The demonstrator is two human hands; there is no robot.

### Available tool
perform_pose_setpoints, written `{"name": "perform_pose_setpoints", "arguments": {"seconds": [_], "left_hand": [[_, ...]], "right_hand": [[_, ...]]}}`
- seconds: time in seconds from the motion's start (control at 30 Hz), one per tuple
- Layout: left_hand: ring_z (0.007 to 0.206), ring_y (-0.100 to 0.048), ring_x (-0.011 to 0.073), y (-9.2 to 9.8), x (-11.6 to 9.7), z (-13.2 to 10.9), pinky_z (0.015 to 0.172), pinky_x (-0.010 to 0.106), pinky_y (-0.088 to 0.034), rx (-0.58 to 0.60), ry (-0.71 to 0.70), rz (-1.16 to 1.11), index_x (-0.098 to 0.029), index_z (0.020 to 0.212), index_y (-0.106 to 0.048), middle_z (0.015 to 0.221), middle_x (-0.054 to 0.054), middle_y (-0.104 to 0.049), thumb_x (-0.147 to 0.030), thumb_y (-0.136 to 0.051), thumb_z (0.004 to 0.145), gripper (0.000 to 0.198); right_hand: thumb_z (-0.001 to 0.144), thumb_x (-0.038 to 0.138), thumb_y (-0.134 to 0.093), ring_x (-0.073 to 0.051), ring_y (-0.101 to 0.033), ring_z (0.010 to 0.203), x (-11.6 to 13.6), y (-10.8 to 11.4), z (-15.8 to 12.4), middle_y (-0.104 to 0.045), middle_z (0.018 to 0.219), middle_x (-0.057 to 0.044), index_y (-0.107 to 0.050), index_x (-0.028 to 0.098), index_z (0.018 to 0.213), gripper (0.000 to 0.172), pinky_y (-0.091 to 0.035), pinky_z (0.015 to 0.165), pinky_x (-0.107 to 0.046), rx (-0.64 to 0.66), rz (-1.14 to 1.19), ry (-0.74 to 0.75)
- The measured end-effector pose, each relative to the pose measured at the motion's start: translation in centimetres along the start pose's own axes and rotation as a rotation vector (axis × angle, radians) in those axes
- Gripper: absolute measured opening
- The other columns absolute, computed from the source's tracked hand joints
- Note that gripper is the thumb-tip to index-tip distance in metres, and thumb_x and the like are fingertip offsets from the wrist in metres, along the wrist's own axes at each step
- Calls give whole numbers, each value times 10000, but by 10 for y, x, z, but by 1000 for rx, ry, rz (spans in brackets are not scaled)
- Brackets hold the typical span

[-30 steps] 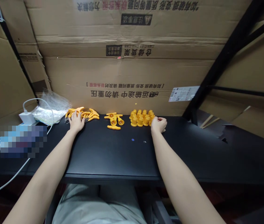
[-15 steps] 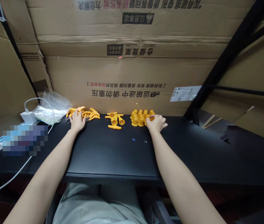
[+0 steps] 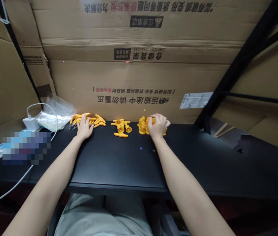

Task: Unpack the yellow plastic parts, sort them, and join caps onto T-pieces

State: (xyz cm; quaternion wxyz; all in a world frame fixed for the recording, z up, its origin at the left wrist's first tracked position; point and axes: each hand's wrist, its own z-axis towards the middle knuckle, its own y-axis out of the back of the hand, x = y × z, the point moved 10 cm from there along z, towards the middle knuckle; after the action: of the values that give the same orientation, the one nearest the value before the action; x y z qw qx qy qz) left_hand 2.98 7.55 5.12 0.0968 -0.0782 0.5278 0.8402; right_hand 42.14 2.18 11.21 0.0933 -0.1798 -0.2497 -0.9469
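Observation:
My left hand [image 3: 84,127] rests at the right part of a pile of curved yellow-orange plastic handles [image 3: 98,119], fingers extended and apart, touching the handles. Small metal hardware [image 3: 72,125] shows at the pile's front left. My right hand [image 3: 157,126] is over a cluster of yellow flared plastic cups [image 3: 142,127], fingers curled round one yellow cup [image 3: 153,120]; the hand hides much of the cluster. Between the hands lie several yellow T-shaped pieces with round open ends [image 3: 120,128], and one loose curved handle [image 3: 121,135] in front of them.
A black table [image 3: 114,164] holds everything. Behind stands a cardboard wall [image 3: 134,75]. On the left are clear plastic bags [image 3: 55,114], a white charger [image 3: 30,123] with a cable, and a blurred-out item [image 3: 26,147]. A black metal post [image 3: 237,62] slants on the right.
My right hand has moved left, from the right end of the yellow cups to over their middle. My left hand has shifted slightly right along the handles.

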Motion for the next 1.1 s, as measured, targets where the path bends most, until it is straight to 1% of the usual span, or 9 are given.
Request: {"name": "perform_pose_setpoints", "arguments": {"seconds": [0.1,0.23,0.33,0.47,0.53,0.63,0.8,0.97,1.1], "left_hand": [[1469,-61,299,-6,-4,-2,1140,603,-132,50,-7,5,-153,1457,-319,1595,125,-99,-432,-319,921,605],[1469,-32,303,-13,-5,-3,1136,612,-122,90,-24,36,-152,1479,-281,1599,117,-62,-446,-297,928,625],[1469,-37,301,-13,-3,-1,1136,605,-139,81,-33,46,-154,1473,-293,1599,110,-64,-449,-297,929,619],[1465,-95,297,-12,1,2,1134,589,-187,50,-38,34,-161,1449,-335,1590,113,-139,-437,-306,930,589],[1459,-136,296,-10,3,3,1131,579,-209,28,-36,21,-165,1439,-350,1575,124,-200,-424,-307,932,571],[1447,-190,292,-9,4,4,1131,568,-225,11,-35,19,-162,1420,-382,1546,143,-277,-389,-313,932,542],[1452,-174,287,-12,2,4,1136,579,-206,50,-65,62,-146,1378,-431,1554,141,-253,-330,-373,910,507],[1452,-185,270,-16,-3,2,1125,619,-183,108,-104,88,-198,1281,-528,1555,99,-264,-246,-338,918,413],[1443,-209,287,-17,-4,1,1105,649,-187,114,-114,115,-210,1282,-534,1554,111,-260,-276,-336,927,411]], "right_hand": [[907,285,-393,-267,-531,1042,55,-16,-14,-645,1069,-132,-639,185,950,269,-263,943,-454,133,53,220],[926,335,-417,-254,-518,1131,123,-47,-56,-605,1241,-134,-597,188,1190,351,-274,975,-448,404,75,525],[933,388,-414,-274,-470,1221,145,-66,-74,-471,1423,-135,-490,216,1350,458,-265,1009,-488,521,24,558],[923,388,-428,-309,-465,1232,150,-86,-76,-355,1505,-141,-431,217,1403,510,-286,1005,-516,611,-77,441],[910,324,-450,-312,-501,1183,151,-94,-77,-372,1487,-157,-465,191,1371,480,-303,992,-508,638,-116,400],[896,206,-438,-291,-546,1088,152,-97,-77,-463,1394,-168,-530,160,1280,397,-340,949,-458,614,-119,394],[888,101,-375,-256,-539,958,152,-88,-72,-553,1243,-160,-581,153,1132,323,-371,864,-385,493,2,464],[887,112,-386,-242,-517,933,146,-69,-65,-561,1156,-149,-575,160,1018,235,-385,843,-366,336,178,498],[874,132,-426,-241,-513,949,143,-58,-62,-560,1085,-143,-554,176,908,139,-403,841,-368,269,267,536]]}}
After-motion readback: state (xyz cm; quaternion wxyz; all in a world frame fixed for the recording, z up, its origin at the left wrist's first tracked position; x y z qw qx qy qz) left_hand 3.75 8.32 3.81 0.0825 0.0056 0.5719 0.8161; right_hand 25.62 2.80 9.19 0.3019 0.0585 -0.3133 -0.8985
